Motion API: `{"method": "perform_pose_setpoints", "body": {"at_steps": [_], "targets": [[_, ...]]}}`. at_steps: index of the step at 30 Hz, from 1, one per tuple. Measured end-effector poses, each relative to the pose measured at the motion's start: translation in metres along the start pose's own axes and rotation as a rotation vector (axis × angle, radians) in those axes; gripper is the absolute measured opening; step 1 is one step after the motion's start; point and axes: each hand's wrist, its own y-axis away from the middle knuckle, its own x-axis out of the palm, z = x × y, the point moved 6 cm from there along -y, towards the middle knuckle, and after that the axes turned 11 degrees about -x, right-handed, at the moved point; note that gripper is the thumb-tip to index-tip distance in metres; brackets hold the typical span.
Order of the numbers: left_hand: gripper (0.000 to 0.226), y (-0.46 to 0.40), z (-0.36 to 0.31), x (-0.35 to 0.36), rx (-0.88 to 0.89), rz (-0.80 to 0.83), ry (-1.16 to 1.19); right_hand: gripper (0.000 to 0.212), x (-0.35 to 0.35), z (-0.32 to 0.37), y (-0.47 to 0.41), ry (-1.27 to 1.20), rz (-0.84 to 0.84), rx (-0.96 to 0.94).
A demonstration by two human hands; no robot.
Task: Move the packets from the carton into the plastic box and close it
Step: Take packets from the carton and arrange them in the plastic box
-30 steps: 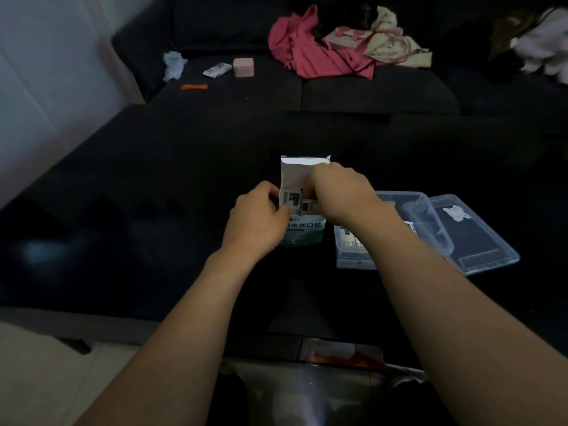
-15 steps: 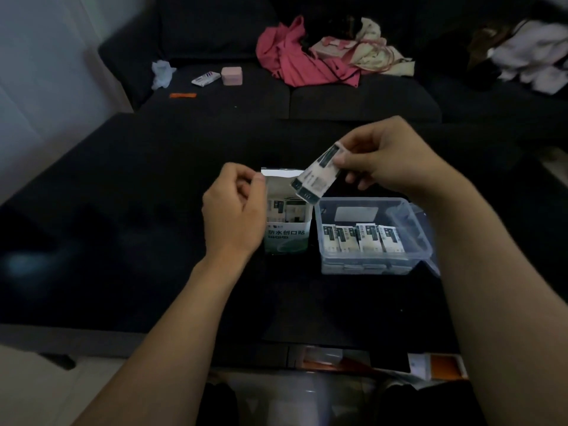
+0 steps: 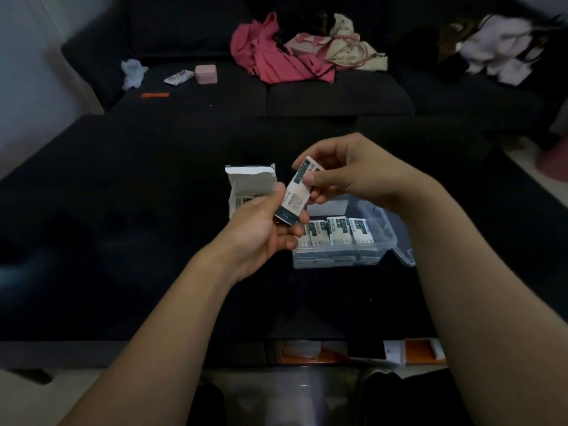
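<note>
Both hands pinch one packet (image 3: pixel 296 195) above the tabletop's middle, right hand (image 3: pixel 353 176) at its top, left hand (image 3: pixel 264 229) at its bottom, between carton (image 3: pixel 249 186) and plastic box (image 3: pixel 384 241); it looks light, thin, bendable, best gripped by its edges.

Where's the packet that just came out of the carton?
In the head view the packet is mid-frame, held in the air by both hands: right hand pinching its top, left hand its bottom, between the carton and the plastic box.
</note>
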Motion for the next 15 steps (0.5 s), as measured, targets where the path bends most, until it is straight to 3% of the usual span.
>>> {"method": "perform_pose_setpoints", "body": {"at_steps": [11, 15], "targets": [[0.053, -0.012, 0.006, 0.003, 0.068, -0.103, -0.060, 0.016, -0.004, -0.003, -0.005, 0.185, -0.050, -0.040], [0.048, -0.006, 0.000, -0.005, 0.183, -0.308, -0.426, 0.017, -0.026, -0.011, 0.000, 0.252, -0.072, 0.004]]}}
